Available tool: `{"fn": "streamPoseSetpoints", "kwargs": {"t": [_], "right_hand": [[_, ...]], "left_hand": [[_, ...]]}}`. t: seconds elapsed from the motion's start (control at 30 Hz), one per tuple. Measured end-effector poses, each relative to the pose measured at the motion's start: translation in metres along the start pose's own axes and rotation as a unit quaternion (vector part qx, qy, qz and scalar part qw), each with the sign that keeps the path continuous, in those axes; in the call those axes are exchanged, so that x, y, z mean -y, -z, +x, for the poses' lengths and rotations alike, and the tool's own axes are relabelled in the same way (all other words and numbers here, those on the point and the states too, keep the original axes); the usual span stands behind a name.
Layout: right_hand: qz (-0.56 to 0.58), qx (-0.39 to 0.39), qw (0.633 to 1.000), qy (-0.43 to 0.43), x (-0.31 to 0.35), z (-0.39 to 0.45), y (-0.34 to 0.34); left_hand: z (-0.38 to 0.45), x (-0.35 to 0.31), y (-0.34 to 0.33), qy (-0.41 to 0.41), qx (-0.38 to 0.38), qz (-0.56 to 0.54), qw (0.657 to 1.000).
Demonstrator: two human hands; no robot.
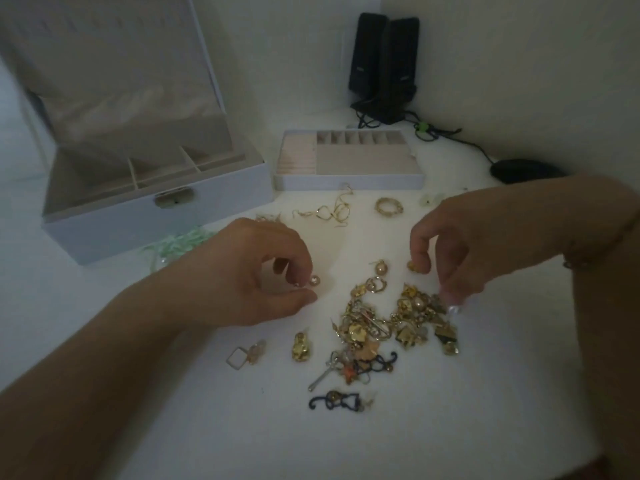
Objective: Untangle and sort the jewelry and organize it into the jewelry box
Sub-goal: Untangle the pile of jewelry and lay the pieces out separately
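A tangled pile of gold jewelry [391, 323] lies on the white table in front of me. My left hand [256, 275] pinches a small pearl earring [313, 280] just left of the pile. My right hand [460, 251] hovers over the pile's right side and pinches a small clear-tipped piece [453, 308] between its fingertips. A small gold piece [414, 266] lies under its thumb. The white jewelry box [104, 220] stands open at the back left, with its removable tray [349, 178] beside it. Dark cat-shaped earrings [336, 400] lie at the pile's near end.
Sorted pieces lie near the tray: gold hook earrings [332, 213] and gold hoops [389, 206]. A square earring [242, 355] and a gold charm [301, 346] lie left of the pile. Black speakers [384, 67], cables and a mouse [526, 170] fill the back right corner. Green shredded paper [180, 240] lies by the box.
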State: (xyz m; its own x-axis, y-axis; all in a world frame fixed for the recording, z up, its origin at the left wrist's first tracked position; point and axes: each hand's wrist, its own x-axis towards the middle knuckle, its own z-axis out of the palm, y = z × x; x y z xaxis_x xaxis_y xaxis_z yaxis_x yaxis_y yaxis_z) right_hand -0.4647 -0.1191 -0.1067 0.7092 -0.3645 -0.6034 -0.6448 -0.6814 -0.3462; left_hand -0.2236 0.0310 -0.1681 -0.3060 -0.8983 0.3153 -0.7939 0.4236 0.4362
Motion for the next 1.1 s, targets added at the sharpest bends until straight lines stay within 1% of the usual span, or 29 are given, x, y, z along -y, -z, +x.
{"fn": "streamPoseSetpoints", "kwargs": {"t": [0.1, 0.17, 0.3, 0.47, 0.6, 0.7, 0.8, 0.87, 0.93, 1.0, 1.1], "right_hand": [[-0.044, -0.002, 0.999, -0.018, 0.01, 0.004, -0.009], [-0.063, -0.01, 0.998, -0.017, 0.013, 0.007, -0.012], [-0.015, -0.011, 0.999, -0.029, 0.014, 0.006, -0.014], [0.015, -0.031, 0.999, -0.019, 0.007, 0.002, -0.01], [0.035, -0.052, 0.998, -0.009, -0.001, -0.002, -0.003], [0.031, -0.044, 0.999, -0.009, -0.005, -0.001, -0.001], [0.046, -0.064, 0.997, -0.007, -0.01, -0.005, 0.0], [0.072, -0.08, 0.994, -0.02, -0.009, -0.009, 0.001], [0.09, -0.09, 0.991, -0.041, -0.007, -0.014, 0.0], [0.072, -0.092, 0.991, -0.07, -0.003, -0.022, -0.006], [0.035, -0.08, 0.991, -0.105, 0.004, -0.033, -0.022]], "left_hand": [[-0.001, 0.004, 0.003, 0.038, -0.03, 0.005, 0.999], [-0.001, 0.007, 0.003, 0.062, -0.034, 0.009, 0.997], [0.0, 0.009, 0.004, 0.075, -0.025, -0.017, 0.997], [-0.003, 0.012, 0.011, 0.089, -0.026, -0.046, 0.995], [-0.005, 0.019, 0.013, 0.118, 0.002, -0.056, 0.991], [-0.005, 0.021, 0.014, 0.119, 0.015, -0.041, 0.992], [-0.006, 0.023, 0.016, 0.103, 0.043, -0.029, 0.993], [-0.005, 0.024, 0.016, 0.092, 0.065, -0.025, 0.993], [-0.004, 0.025, 0.015, 0.072, 0.07, -0.019, 0.995], [-0.004, 0.026, 0.014, 0.057, 0.072, -0.005, 0.996], [-0.006, 0.027, 0.012, 0.067, 0.062, 0.013, 0.996]]}}
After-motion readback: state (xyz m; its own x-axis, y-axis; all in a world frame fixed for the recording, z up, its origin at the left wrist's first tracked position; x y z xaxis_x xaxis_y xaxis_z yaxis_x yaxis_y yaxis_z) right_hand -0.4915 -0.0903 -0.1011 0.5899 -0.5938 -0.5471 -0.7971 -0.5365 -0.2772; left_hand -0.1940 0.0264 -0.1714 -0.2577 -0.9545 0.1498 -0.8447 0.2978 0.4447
